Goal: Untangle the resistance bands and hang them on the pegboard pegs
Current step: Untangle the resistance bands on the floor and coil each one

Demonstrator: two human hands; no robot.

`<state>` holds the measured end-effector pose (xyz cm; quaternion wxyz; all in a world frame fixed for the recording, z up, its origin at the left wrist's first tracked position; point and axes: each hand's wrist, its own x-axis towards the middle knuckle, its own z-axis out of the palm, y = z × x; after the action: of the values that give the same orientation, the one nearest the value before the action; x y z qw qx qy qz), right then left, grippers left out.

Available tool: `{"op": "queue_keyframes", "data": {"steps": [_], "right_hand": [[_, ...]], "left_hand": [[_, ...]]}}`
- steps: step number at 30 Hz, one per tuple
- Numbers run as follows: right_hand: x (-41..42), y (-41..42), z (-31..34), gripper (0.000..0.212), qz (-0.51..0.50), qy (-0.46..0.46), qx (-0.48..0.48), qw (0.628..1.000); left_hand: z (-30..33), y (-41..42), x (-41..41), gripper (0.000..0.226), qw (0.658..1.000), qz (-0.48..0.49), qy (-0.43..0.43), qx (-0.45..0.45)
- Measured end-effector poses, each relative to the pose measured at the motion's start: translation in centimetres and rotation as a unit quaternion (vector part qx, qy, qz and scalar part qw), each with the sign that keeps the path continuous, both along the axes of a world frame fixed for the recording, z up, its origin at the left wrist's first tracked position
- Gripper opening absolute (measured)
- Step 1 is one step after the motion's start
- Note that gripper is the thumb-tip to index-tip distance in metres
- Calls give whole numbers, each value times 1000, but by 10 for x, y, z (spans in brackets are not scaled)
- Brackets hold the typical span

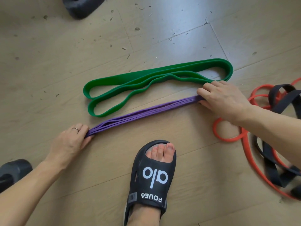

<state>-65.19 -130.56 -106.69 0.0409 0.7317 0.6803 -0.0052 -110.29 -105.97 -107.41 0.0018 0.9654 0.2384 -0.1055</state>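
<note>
A thin purple band (pixel 143 112), folded into several strands, lies stretched straight across the wooden floor. My left hand (pixel 71 141) grips its near-left end, and my right hand (pixel 223 98) grips its far-right end. Just beyond it a wide green band (pixel 146 82) lies folded in flat loops on the floor, free of the others. At the right, an orange band (pixel 228 137) and a black band (pixel 280 98) lie tangled together, partly under my right forearm. No pegboard is in view.
My foot in a black slipper (pixel 151 176) stands at the bottom centre, close to the purple band. A dark grey block (pixel 81 6) sits at the top left and another dark object (pixel 13 170) at the left edge. The floor is flecked with small debris.
</note>
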Motion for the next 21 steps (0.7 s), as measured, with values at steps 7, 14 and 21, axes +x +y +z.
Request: {"op": "queue_keyframes", "data": {"steps": [7,14,21], "right_hand": [[-2,4,-3,21,-4,36,-3,999],[-16,3,-6,21,-42,37,-22,998],[-33,19,-3,35,-31,39,-57,997]], "left_hand": [[-3,11,-3,32,997,69,-21,-30],[6,3,14,33,991,106,76,-35],[17,-19,37,72,968,210,129,-37]]}}
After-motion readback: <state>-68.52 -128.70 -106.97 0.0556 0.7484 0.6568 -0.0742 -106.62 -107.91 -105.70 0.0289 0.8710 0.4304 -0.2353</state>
